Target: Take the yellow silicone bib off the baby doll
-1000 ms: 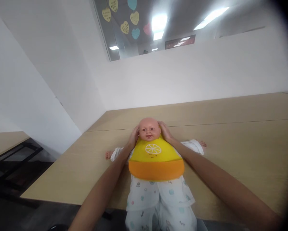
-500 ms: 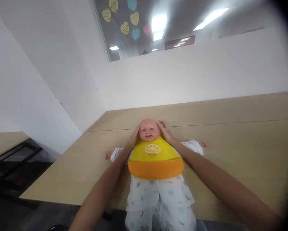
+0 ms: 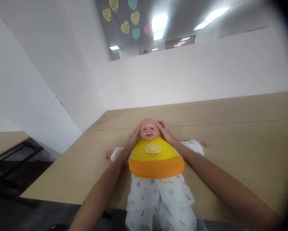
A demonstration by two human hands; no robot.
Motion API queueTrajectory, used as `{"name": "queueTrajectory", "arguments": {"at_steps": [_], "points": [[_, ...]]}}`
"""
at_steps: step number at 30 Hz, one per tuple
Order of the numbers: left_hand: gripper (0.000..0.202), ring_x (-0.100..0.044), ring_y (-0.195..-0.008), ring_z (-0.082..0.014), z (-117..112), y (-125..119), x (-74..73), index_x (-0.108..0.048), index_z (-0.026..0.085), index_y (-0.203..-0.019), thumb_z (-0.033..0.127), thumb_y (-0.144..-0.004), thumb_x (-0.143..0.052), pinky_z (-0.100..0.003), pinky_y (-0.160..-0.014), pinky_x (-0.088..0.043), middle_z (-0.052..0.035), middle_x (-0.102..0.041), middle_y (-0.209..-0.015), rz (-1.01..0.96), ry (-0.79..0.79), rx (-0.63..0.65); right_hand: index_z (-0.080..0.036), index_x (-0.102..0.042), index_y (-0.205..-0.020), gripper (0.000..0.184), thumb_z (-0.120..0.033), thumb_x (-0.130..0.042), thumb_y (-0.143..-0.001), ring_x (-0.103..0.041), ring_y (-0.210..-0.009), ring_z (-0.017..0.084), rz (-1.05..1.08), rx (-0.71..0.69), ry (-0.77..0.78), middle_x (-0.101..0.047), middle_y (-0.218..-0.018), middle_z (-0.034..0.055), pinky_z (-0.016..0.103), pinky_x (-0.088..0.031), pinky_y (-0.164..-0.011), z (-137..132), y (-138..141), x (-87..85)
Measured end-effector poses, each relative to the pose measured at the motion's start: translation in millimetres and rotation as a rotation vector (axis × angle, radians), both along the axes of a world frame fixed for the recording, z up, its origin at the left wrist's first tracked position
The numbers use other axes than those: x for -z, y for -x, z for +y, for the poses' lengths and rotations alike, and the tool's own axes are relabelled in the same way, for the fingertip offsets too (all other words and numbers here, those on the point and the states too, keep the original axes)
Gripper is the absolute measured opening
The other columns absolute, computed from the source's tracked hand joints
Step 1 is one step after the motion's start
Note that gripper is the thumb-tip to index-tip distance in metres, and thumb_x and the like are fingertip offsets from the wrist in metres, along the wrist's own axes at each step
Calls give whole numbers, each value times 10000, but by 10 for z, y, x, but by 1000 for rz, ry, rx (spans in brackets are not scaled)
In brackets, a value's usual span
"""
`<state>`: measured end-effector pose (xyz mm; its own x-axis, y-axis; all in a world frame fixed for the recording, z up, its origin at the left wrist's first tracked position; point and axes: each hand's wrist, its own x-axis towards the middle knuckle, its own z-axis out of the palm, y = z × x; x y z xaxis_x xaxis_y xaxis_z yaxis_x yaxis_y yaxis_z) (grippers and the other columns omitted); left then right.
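Doll [image 3: 168, 192] is lying face-up on the table [image 3: 230, 141], legs cut off at the frame bottom, chest hidden under a yellow bib [image 3: 155, 157]. Left hand [image 3: 133, 137] and right hand [image 3: 165, 131] are cupping the head's sides, loosely curved and touching, not clenching. Left fingertips are hidden behind the neck.

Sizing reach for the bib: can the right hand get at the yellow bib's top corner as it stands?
Probably yes. The right hand lies against the doll's head, right next to the top corner of the bib, and nothing sits between them. Its fingers are hidden behind the head.
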<state>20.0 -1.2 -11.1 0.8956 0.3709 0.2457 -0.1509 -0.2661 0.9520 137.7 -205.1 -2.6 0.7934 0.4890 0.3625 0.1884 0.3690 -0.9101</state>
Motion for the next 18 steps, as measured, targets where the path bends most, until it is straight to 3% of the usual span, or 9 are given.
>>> {"name": "queueTrajectory", "arguments": {"at_steps": [3,8,13,18], "points": [[944,-608,-1586,-374,41,-41,67,-807,134,-1435,925,-943,-654,-493,-1387,-391,-195,-745,-1566,-24,139,19,-251,-626,-995,765,-940,-820,-725,-627,-1093,235,38,-13,56,-679,-1087,25,321,-551,-952,-17,40,-26],[929,-548,-1627,-444,84,-66,106,-868,152,-1346,943,-886,-714,-525,-1404,-342,-194,-784,-1499,26,169,-46,-243,-631,-975,788,-947,-823,-679,-635,-1055,239,109,-25,120,-682,-1010,19,337,-543,-930,-45,104,-92],[811,-612,-1539,-484,43,-4,51,-903,142,-1207,869,-862,-804,-539,-1370,-376,-193,-837,-1384,47,137,-92,-247,-600,-920,673,-858,-831,-757,-674,-1134,267,109,-41,134,-708,-1027,36,369,-559,-1020,-80,165,-154],[812,-713,-1379,-457,27,17,55,-893,125,-1079,892,-843,-771,-549,-1267,-479,-198,-873,-1213,58,116,-92,-248,-612,-941,519,-752,-731,-916,-684,-1189,277,93,8,165,-735,-1062,60,373,-564,-1024,-62,144,-99]]}}
